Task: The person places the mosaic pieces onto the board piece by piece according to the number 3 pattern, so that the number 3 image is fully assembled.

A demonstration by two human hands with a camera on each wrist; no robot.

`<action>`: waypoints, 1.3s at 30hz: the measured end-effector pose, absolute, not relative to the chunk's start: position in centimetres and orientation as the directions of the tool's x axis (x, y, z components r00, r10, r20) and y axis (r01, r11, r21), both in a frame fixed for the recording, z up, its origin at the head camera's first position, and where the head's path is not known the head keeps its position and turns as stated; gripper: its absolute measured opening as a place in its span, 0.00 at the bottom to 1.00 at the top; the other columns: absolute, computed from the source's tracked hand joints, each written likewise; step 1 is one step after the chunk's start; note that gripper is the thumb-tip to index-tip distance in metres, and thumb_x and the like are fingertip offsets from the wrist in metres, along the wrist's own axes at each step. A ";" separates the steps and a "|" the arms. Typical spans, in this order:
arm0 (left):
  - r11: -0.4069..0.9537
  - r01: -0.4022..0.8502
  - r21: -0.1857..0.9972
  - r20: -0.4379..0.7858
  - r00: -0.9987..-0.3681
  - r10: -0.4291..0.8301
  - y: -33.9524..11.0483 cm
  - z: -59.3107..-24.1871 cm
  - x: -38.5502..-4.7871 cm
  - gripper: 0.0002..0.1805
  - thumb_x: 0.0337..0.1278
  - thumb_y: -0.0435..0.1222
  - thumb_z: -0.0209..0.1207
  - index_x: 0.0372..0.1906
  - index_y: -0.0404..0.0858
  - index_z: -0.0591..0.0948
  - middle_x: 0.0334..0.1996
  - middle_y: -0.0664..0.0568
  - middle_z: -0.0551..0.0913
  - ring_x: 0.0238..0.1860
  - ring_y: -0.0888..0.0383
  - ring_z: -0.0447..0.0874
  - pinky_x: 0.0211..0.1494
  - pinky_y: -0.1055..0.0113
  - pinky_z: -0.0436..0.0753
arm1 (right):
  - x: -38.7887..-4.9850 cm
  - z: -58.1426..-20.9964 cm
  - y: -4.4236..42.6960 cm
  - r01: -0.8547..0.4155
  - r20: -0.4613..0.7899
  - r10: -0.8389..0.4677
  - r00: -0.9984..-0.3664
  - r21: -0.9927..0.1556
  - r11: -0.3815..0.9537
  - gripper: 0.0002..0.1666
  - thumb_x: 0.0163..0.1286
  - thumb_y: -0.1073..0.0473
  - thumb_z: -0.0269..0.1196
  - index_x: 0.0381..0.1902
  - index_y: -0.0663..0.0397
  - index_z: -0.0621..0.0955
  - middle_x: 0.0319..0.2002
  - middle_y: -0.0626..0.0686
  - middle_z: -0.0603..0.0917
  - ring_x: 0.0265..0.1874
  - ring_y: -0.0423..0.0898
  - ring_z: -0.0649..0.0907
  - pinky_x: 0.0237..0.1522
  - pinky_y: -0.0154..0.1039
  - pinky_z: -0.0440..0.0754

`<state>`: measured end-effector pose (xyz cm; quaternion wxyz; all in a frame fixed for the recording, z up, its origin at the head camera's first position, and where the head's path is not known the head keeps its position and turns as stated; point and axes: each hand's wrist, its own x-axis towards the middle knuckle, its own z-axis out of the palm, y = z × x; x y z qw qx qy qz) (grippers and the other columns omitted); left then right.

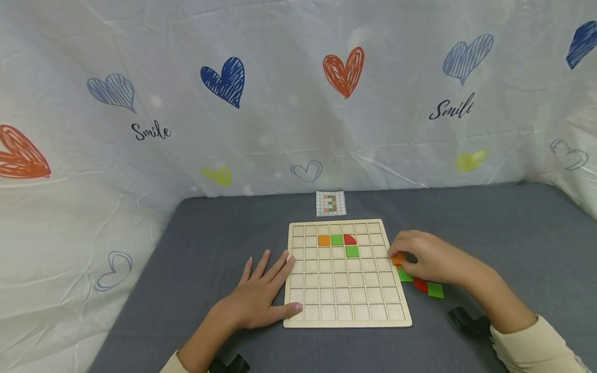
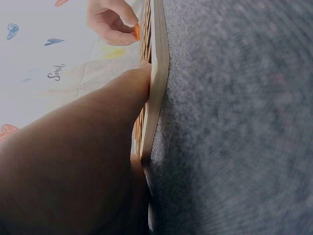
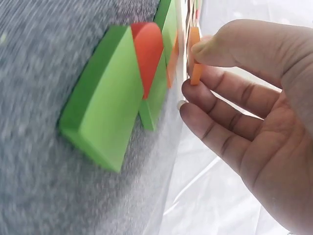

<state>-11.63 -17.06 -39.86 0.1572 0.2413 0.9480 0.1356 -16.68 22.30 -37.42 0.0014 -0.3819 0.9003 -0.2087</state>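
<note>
Right hand (image 1: 424,255) pinches orange tile (image 3: 194,38) at grid board's (image 1: 342,295) right edge.
Board lies leftward; left hand (image 1: 260,298), fingers spread, touches opposite edge.

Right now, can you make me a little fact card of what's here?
Left hand: fingers spread, touching the wooden board at its left edge
Right hand: pinching an orange piece near the board's right edge
On board: one orange square, two green squares, one red curved piece
Right of board: loose green pieces, a red piece
Beyond board: small patterned card
</note>
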 end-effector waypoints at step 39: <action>0.855 0.398 0.333 -0.255 -0.835 0.488 -17.4 -41.1 -12.0 0.55 0.56 0.78 0.39 0.82 0.57 0.41 0.80 0.64 0.34 0.78 0.50 0.23 0.73 0.37 0.28 | -17.7 -36.8 15.8 -0.810 0.171 -0.814 -0.555 -0.334 0.482 0.10 0.60 0.70 0.70 0.31 0.48 0.85 0.30 0.41 0.78 0.33 0.39 0.74 0.37 0.37 0.77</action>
